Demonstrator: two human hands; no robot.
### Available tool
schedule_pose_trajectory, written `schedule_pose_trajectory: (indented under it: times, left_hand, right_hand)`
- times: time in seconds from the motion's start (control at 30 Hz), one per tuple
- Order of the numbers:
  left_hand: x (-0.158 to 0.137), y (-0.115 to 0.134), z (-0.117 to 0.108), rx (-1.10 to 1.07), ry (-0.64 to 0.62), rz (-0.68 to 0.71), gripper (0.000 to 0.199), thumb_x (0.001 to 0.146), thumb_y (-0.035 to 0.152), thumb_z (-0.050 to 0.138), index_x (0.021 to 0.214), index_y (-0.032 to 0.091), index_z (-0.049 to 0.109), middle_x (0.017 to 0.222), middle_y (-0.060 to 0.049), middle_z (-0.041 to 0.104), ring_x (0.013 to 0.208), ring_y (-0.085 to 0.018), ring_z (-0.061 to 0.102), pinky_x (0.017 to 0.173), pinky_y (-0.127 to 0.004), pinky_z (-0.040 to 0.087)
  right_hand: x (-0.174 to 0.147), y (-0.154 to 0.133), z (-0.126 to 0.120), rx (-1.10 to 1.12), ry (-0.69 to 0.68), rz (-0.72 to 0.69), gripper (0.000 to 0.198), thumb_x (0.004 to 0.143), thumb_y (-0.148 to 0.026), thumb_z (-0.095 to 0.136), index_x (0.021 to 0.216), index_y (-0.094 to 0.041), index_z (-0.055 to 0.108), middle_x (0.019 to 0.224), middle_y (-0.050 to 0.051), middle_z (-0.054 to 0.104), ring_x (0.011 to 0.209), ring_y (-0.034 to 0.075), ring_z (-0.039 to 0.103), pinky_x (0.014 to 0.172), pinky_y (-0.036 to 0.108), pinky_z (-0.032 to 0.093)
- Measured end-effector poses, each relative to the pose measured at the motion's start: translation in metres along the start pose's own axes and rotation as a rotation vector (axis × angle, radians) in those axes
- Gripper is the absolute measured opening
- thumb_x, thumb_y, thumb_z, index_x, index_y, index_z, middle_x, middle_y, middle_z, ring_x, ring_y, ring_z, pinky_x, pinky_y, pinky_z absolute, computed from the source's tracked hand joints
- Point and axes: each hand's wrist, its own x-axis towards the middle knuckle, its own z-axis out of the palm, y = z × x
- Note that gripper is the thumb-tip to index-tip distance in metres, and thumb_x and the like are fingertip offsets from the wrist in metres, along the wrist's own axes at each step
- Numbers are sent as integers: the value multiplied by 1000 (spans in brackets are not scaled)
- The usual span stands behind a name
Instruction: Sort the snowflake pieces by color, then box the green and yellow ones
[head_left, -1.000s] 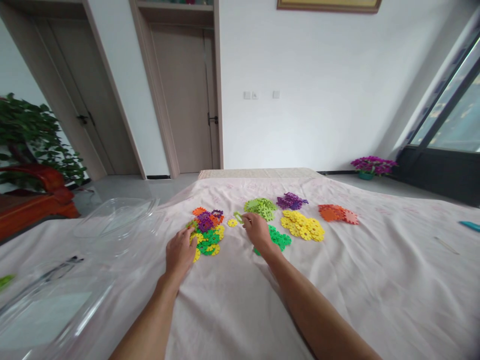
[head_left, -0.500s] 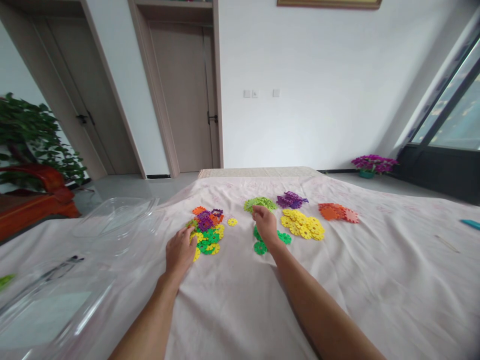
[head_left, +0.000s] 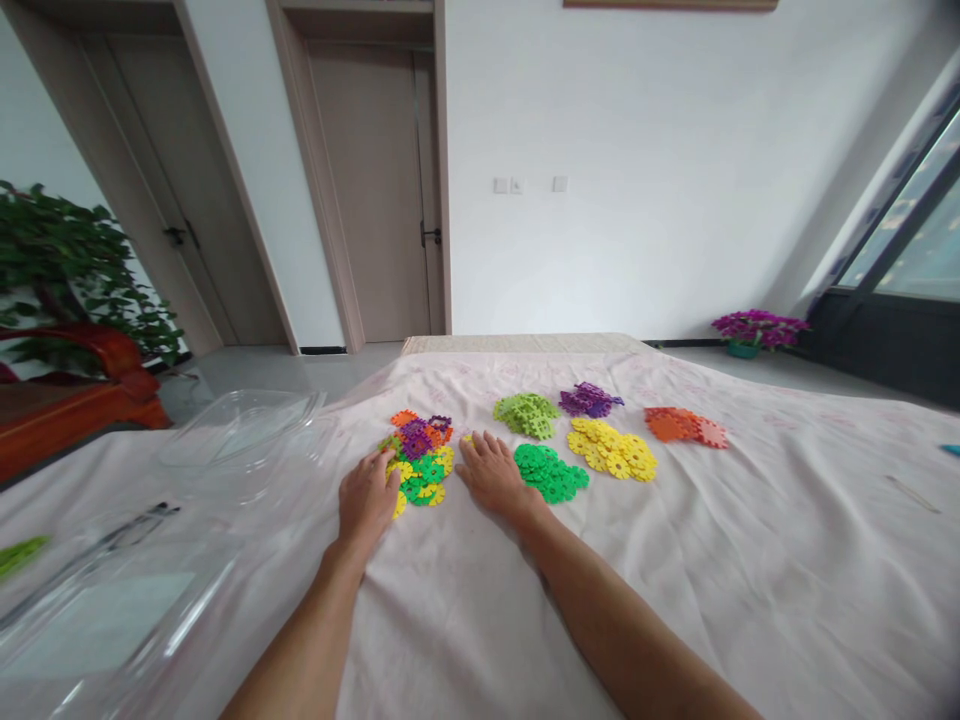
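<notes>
A mixed pile of flower-shaped plastic discs (head_left: 426,468) in green, yellow, purple and orange lies on the cloth. My left hand (head_left: 367,493) rests at its left edge, fingers apart and touching the discs. Right of that pile, my right hand (head_left: 491,470) lies nearly flat with fingers stretched over a lone yellow disc (head_left: 468,437), mostly hidden beneath the fingertips. Close by on the right is a green pile (head_left: 551,474). Beyond it sit a light green pile (head_left: 526,414), a yellow pile (head_left: 611,449), a purple pile (head_left: 589,400) and an orange-red pile (head_left: 684,426).
Clear plastic containers (head_left: 247,430) stand at the left, with another clear tray (head_left: 97,620) nearer me. A pale cloth (head_left: 465,620) covers the surface. A thin stick-like item (head_left: 913,493) lies at the right. Doors and a white wall are behind.
My right hand has moved left and nearer from the light green pile to the lone yellow disc, its fingers now spread. The left hand stays at the mixed pile. The view has shifted slightly.
</notes>
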Motion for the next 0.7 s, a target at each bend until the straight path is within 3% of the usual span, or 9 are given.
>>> schedule_pose_trajectory:
  times: [0.1, 0.17, 0.43, 0.53, 0.7]
  left_hand:
    - [0, -1, 2, 1, -2, -2, 41, 93, 29, 43, 128, 19, 60, 133, -10, 62, 121, -23, 57, 105, -37, 41]
    - [1, -3, 3, 0, -4, -5, 41, 93, 29, 43, 128, 20, 60, 134, -10, 62, 121, -23, 57, 105, -37, 41]
    - [1, -4, 4, -3, 1, 18, 41, 92, 29, 42, 128, 19, 60, 132, -9, 63, 121, -23, 57, 106, -37, 41]
    - [1, -4, 2, -4, 9, 28, 41, 92, 29, 42, 127, 19, 60, 131, -10, 63, 120, -23, 58, 105, -37, 41]
    - [1, -4, 2, 3, 4, 35, 41, 93, 31, 41, 127, 19, 60, 130, -10, 64, 120, -23, 58, 104, -35, 42]
  right_hand:
    - [2, -2, -6, -11, 12, 13, 31, 98, -36, 45, 118, -19, 63, 123, 13, 63, 117, 25, 53, 103, 40, 35]
    - [3, -3, -10, -17, 32, 30, 26, 97, -33, 48, 110, -19, 65, 110, 11, 66, 107, 24, 57, 95, 36, 39]
    - [4, 4, -19, 25, 60, 80, 27, 98, -23, 43, 104, -23, 70, 100, 9, 71, 95, 21, 62, 83, 30, 41]
    - [3, 29, -29, 170, 194, 228, 31, 98, -26, 42, 114, -26, 69, 108, 6, 73, 97, 21, 64, 82, 29, 42]
    - [-8, 100, -49, 347, 453, 559, 36, 94, -26, 42, 114, -20, 71, 105, 8, 74, 97, 22, 65, 87, 30, 45]
